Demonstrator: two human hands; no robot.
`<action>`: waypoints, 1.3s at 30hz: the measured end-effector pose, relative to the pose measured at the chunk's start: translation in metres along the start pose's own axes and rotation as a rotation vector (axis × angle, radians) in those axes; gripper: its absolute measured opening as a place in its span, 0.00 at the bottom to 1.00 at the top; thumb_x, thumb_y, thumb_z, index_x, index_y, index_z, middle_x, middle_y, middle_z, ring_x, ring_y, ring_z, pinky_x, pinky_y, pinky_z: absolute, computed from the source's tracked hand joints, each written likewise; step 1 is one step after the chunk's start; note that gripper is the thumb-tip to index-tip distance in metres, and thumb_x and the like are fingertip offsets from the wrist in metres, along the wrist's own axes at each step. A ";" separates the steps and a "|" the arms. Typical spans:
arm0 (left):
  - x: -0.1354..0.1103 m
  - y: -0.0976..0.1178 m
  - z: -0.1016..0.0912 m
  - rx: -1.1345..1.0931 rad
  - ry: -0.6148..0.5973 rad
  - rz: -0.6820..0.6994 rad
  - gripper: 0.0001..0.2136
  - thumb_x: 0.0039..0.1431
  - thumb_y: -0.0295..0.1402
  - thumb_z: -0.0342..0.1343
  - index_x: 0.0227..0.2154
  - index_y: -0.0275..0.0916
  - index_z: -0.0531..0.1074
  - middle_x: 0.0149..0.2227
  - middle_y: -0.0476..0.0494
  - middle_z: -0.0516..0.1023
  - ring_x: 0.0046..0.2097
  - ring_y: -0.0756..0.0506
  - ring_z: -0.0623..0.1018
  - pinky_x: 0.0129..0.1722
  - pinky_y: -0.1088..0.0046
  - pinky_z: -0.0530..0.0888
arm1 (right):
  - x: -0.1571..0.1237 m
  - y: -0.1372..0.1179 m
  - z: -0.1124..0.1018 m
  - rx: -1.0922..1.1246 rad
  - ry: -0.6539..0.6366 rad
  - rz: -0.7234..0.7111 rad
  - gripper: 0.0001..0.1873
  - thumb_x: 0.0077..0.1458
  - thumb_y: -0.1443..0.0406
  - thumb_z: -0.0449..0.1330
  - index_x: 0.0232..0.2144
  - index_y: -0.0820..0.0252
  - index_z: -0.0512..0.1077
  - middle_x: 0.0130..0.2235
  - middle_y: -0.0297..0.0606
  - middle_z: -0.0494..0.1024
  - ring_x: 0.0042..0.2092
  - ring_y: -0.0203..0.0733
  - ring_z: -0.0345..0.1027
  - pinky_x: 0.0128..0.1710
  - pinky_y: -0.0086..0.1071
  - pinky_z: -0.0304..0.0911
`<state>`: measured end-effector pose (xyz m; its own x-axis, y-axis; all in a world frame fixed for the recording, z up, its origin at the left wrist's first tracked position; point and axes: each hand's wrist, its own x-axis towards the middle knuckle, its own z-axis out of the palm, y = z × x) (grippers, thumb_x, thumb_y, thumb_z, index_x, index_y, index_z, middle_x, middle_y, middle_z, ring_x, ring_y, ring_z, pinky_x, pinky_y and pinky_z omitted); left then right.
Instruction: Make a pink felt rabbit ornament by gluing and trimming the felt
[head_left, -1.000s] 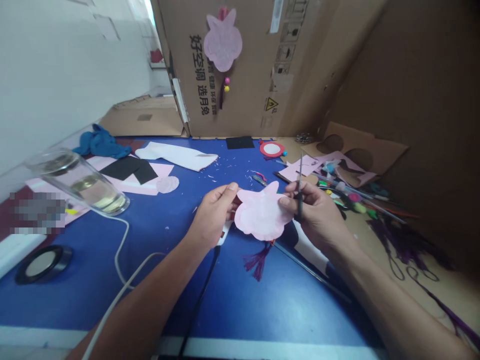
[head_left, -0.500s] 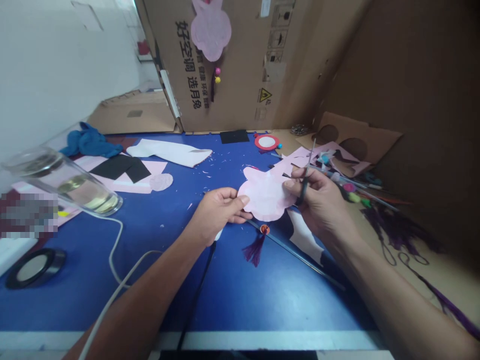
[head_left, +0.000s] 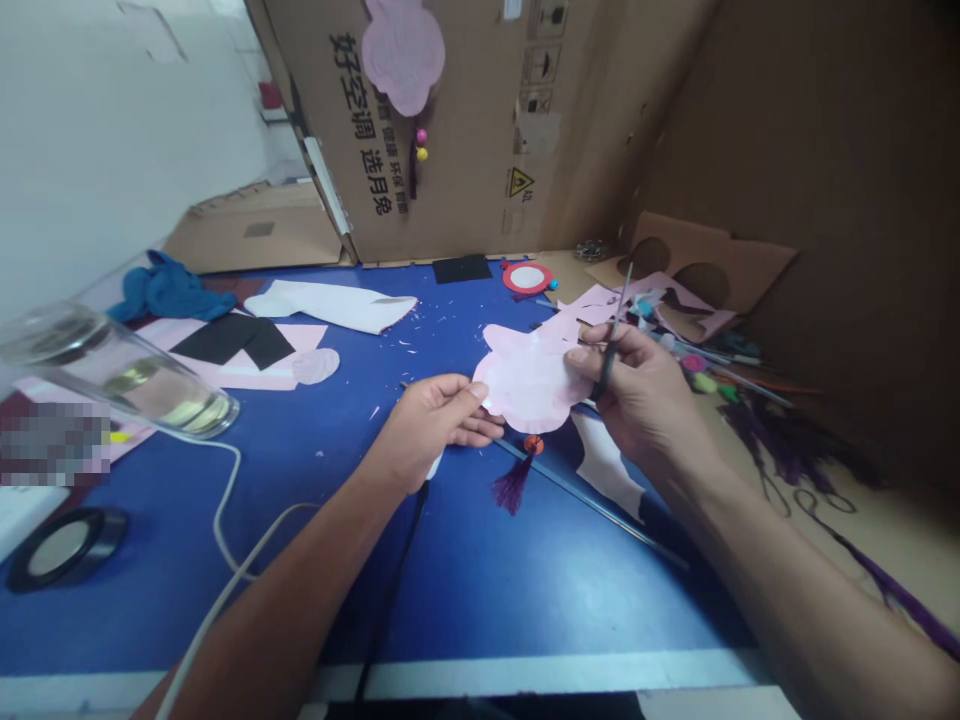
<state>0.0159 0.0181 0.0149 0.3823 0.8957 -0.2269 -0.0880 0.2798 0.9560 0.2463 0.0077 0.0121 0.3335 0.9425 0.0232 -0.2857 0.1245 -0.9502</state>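
A pink paper cutout (head_left: 527,379) with two rounded ears is held above the blue table (head_left: 465,560). My left hand (head_left: 431,425) pinches its lower left edge. My right hand (head_left: 637,390) grips its right edge with the thumb and also holds a thin pair of scissors (head_left: 615,330) pointing up and away. A purple tassel with an orange bead (head_left: 517,480) hangs from the bottom of the cutout.
A glass cup (head_left: 112,370) stands at the left, with a tape roll (head_left: 64,545) nearer me. White and black cables (head_left: 225,520) cross the table. Pink and black paper (head_left: 240,345), a blue cloth (head_left: 169,290), craft bits (head_left: 697,350) and cardboard walls (head_left: 465,130) surround the area. A thin rod (head_left: 592,505) lies under my right hand.
The cutout has been turned and shifted slightly away; my left hand has slid from its upper left edge to its lower left edge. The view has tilted down.
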 end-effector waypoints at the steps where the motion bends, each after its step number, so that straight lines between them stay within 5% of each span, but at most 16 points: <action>1: 0.000 0.000 0.000 0.012 -0.003 0.004 0.13 0.62 0.41 0.70 0.34 0.36 0.78 0.33 0.38 0.87 0.34 0.45 0.87 0.33 0.75 0.81 | 0.000 0.000 0.000 -0.003 -0.003 -0.004 0.22 0.37 0.63 0.81 0.34 0.52 0.77 0.34 0.29 0.76 0.29 0.35 0.69 0.26 0.30 0.67; 15: -0.002 0.002 -0.002 0.098 0.085 0.072 0.08 0.62 0.36 0.69 0.34 0.36 0.80 0.35 0.37 0.88 0.33 0.46 0.85 0.34 0.72 0.81 | 0.008 -0.002 -0.009 -0.041 0.022 -0.070 0.21 0.40 0.61 0.80 0.35 0.49 0.76 0.31 0.29 0.76 0.28 0.37 0.70 0.24 0.31 0.65; 21: 0.004 -0.001 -0.005 0.081 0.203 0.108 0.15 0.63 0.45 0.67 0.31 0.37 0.77 0.31 0.37 0.86 0.29 0.47 0.83 0.29 0.73 0.77 | 0.008 -0.003 -0.009 -0.014 0.024 -0.063 0.21 0.40 0.61 0.80 0.35 0.50 0.76 0.32 0.29 0.76 0.28 0.35 0.69 0.24 0.30 0.63; 25: 0.006 -0.003 -0.005 0.043 0.223 0.207 0.16 0.59 0.45 0.71 0.38 0.38 0.79 0.37 0.41 0.86 0.35 0.46 0.84 0.34 0.73 0.79 | 0.007 -0.004 -0.006 -0.002 0.027 -0.055 0.20 0.39 0.63 0.80 0.34 0.51 0.76 0.31 0.29 0.75 0.28 0.35 0.68 0.24 0.30 0.64; 34: -0.001 -0.005 0.009 0.026 0.001 0.046 0.14 0.59 0.40 0.71 0.42 0.35 0.82 0.37 0.37 0.87 0.36 0.44 0.86 0.36 0.73 0.81 | 0.001 0.000 -0.002 -0.047 -0.028 -0.059 0.21 0.41 0.61 0.79 0.36 0.50 0.75 0.34 0.29 0.77 0.30 0.37 0.70 0.26 0.32 0.66; 39: -0.002 -0.007 0.012 0.027 -0.006 -0.033 0.11 0.60 0.37 0.71 0.37 0.34 0.83 0.32 0.38 0.87 0.33 0.46 0.86 0.31 0.76 0.80 | -0.003 -0.003 0.002 0.025 -0.011 0.039 0.23 0.35 0.63 0.81 0.34 0.52 0.77 0.32 0.28 0.76 0.27 0.34 0.66 0.23 0.30 0.62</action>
<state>0.0266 0.0109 0.0111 0.3898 0.8841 -0.2578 -0.0506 0.3001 0.9526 0.2441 0.0057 0.0159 0.3116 0.9501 -0.0106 -0.3206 0.0946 -0.9425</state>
